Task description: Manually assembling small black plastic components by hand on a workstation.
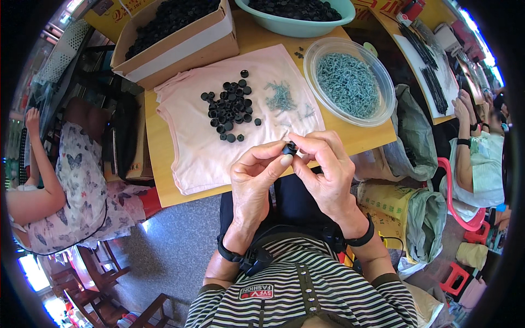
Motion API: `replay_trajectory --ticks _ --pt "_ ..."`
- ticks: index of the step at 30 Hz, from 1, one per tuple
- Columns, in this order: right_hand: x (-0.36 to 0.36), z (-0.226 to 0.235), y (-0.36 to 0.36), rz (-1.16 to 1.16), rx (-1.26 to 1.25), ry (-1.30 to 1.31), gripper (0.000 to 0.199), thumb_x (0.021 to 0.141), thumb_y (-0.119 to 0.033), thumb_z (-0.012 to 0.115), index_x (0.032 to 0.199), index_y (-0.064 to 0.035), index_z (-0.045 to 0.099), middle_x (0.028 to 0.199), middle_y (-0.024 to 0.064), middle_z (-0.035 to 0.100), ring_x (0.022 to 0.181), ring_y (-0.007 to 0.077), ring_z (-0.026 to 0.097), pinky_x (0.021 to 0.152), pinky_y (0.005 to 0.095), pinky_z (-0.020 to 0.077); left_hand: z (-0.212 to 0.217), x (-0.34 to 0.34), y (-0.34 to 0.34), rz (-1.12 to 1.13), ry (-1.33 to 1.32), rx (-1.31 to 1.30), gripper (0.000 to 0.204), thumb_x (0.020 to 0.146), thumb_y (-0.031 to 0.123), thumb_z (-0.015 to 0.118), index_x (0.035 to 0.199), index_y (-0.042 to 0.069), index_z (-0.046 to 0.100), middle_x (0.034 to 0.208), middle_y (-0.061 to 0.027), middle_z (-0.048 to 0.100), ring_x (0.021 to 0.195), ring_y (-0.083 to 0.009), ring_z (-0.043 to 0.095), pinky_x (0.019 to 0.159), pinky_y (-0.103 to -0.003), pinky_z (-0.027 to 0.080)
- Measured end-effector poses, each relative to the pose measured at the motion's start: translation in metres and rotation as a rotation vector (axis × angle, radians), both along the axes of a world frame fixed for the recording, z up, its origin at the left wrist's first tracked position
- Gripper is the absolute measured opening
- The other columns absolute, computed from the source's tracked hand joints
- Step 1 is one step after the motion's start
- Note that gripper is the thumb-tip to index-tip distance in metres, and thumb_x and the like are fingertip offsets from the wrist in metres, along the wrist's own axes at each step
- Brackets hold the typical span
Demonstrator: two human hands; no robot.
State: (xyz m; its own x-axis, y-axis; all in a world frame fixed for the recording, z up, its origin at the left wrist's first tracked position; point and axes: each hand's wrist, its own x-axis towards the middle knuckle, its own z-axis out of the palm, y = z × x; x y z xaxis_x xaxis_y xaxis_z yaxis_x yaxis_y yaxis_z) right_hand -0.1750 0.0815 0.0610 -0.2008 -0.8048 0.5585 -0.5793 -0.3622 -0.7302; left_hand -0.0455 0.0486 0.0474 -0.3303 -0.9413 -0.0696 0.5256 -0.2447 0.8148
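Evidently one cap in work, many more waiting

The wooden table (377,136) carries the bulk supply. A cardboard carton (180,49) at its far left is heaped with black pieces, and a pale green basin (298,24) beyond holds more. Both look barely drawn down, so by my judgement most of the work remains. The pink cloth (188,131) serves as the working surface. At its right, a clear plastic tub (387,90) is well stocked with bluish screws (348,82).

On the cloth lie a cluster of loose caps (229,109) and, beside it, a small heap of screws (280,97). No separate finished pile can be made out; whether any of the caps are done, I cannot tell.

The left hand (254,169) and right hand (325,169) pinch one black cap (289,148) between their fingertips, just off the table's near edge. Whether a screw sits in it is hidden.
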Motion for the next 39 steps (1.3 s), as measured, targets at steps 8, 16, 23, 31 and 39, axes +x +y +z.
replay_trajectory --ticks 8,16,23,31,39 --pt "0.000 -0.001 -0.002 0.029 0.015 0.032 0.042 0.063 0.012 0.069 0.101 -0.0014 0.062 0.087 0.0079 0.058 0.070 0.0184 0.056 0.056 0.0269 0.0467 -0.007 0.002 0.001 0.001 0.063 0.092 0.018 0.078 -0.003 0.068 0.095 0.000 0.066 0.100 -0.0111 0.066 0.093 -0.0146 0.061 0.086 -0.029 0.049" --pt "-0.005 0.000 -0.014 0.122 0.017 0.084 0.036 0.064 0.008 0.069 0.098 -0.0004 0.062 0.084 0.0088 0.058 0.072 0.0216 0.057 0.062 0.0306 0.0476 -0.014 0.002 -0.003 0.037 0.093 0.159 0.019 0.077 -0.003 0.069 0.096 -0.001 0.066 0.099 -0.0107 0.066 0.093 -0.0137 0.061 0.085 -0.027 0.048" --pt "-0.042 0.043 -0.087 0.028 0.212 0.181 0.021 0.080 -0.011 0.065 0.099 -0.0015 0.063 0.083 0.0116 0.059 0.071 0.0216 0.059 0.064 0.0288 0.0476 -0.012 0.029 -0.038 0.253 -0.471 -0.185 0.015 0.089 0.007 0.060 0.099 -0.002 0.066 0.097 -0.0055 0.063 0.076 -0.0095 0.058 0.069 -0.022 0.048" --pt "-0.128 0.064 -0.198 -0.378 -0.047 0.624 0.026 0.080 -0.017 0.064 0.091 0.0057 0.063 0.078 0.0168 0.061 0.071 0.0241 0.060 0.067 0.0327 0.0460 -0.015 0.052 -0.041 0.210 -0.638 -0.048 0.016 0.088 0.009 0.062 0.101 0.001 0.066 0.085 -0.0018 0.060 0.066 -0.0051 0.055 0.051 -0.017 0.042" --pt "-0.028 0.011 -0.113 0.127 0.498 0.352 0.013 0.078 -0.012 0.066 0.088 -0.0031 0.064 0.074 0.0133 0.063 0.066 0.0257 0.062 0.062 0.0328 0.0476 -0.027 0.058 -0.042 0.210 -0.765 -0.164 0.013 0.085 0.005 0.063 0.096 0.000 0.066 0.076 -0.0016 0.057 0.059 -0.0051 0.050 0.051 -0.019 0.039"
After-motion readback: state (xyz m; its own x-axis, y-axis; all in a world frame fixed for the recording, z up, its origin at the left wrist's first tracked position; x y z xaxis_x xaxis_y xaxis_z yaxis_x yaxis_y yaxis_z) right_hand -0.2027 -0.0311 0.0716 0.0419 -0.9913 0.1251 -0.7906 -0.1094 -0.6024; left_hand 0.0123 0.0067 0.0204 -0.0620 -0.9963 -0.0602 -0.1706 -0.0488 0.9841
